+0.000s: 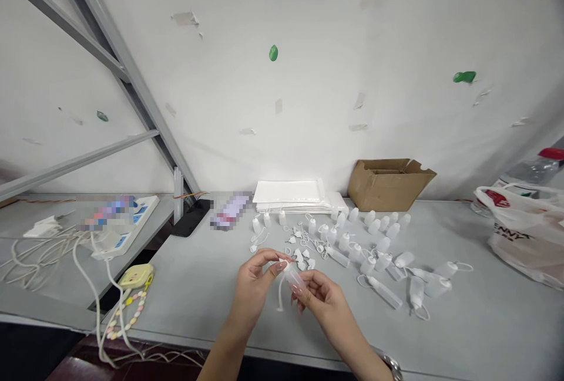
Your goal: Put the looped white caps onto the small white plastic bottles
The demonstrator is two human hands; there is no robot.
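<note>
A small translucent squeeze bottle (294, 278) is held tilted between my two hands, just above the front of the table. My right hand (325, 297) is closed around its body. At its upper end, the fingertips of my left hand (254, 280) pinch the white cap, which they partly cover. A thin white strap (280, 296) dangles below the cap. Just beyond my hands lie several loose white caps (302, 256) with looped straps. Similar bottles, some capped and some without caps, stand or lie to the right, among them a capped bottle (385, 293) on its side.
A stack of white sheets (288, 192) and an open cardboard box (383, 187) stand against the wall. At right is a plastic bag (524, 240). To the left are a black phone (192, 218), a yellow case (136, 276), a power strip (134, 225) and tangled white cables (39, 263).
</note>
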